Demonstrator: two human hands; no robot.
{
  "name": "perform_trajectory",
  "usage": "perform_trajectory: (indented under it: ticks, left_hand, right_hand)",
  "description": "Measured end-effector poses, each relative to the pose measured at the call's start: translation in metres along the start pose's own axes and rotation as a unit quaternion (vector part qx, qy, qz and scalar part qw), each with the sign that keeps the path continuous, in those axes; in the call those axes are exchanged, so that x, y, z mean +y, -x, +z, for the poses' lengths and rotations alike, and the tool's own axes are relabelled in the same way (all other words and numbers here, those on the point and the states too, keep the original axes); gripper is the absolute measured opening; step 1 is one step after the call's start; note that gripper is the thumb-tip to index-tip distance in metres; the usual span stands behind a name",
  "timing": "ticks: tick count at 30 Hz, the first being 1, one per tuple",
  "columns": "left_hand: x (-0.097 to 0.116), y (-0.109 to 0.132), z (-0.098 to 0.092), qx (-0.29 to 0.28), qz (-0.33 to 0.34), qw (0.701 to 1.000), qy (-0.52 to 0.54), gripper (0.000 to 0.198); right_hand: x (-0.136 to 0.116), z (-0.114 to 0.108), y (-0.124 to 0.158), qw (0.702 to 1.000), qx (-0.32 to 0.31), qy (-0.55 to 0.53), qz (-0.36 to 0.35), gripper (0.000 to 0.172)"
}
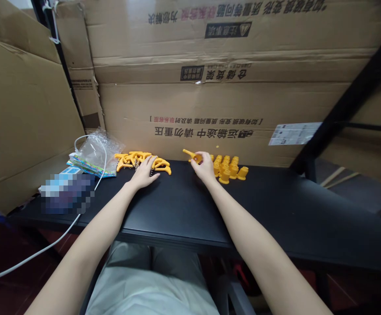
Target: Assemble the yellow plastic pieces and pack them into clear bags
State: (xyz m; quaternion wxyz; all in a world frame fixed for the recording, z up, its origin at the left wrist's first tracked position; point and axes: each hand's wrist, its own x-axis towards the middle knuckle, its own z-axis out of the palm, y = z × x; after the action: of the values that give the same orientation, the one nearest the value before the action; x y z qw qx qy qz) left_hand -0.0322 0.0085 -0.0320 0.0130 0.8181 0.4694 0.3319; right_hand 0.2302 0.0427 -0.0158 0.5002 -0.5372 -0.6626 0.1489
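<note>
My left hand (144,173) lies on the black table (184,205) with its fingers stretched onto a pile of flat orange plastic pieces with small chains (141,159). My right hand (204,165) is pinched round one orange plastic part (191,155), holding it just above the table. To its right stand several small orange cone-shaped parts (228,168) in a tight cluster near the cardboard wall.
Large cardboard boxes (210,87) wall off the back and left of the table. A clear plastic bag (95,153) and a white cable (46,249) lie at the left. A black frame bar (348,100) slants down at the right.
</note>
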Motion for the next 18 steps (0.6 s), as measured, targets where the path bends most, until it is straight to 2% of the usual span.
perform_trajectory:
  ticks: [2,4,6,9,18]
  left_hand:
    - [0.0,0.0,0.001,-0.001,0.002,1.0,-0.001,0.067]
    - [0.0,0.0,0.001,-0.001,0.003,1.0,-0.004,0.066]
    - [-0.001,-0.001,0.002,-0.002,0.005,1.0,-0.006,0.065]
    - [-0.002,-0.001,0.002,-0.006,0.007,1.0,-0.01,0.061]
    - [-0.004,-0.002,0.004,-0.026,0.006,1.0,-0.011,0.054]
  right_hand:
    - [0.007,0.002,0.005,0.983,-0.038,0.143,-0.111,0.023]
    - [0.01,0.005,0.01,0.949,-0.09,0.258,-0.159,0.026]
    - [0.009,0.007,0.012,0.917,-0.13,0.345,-0.155,0.029]
    - [0.005,0.009,0.013,0.885,-0.138,0.423,-0.138,0.034]
    - [-0.005,0.014,0.019,0.863,-0.134,0.475,-0.112,0.035]
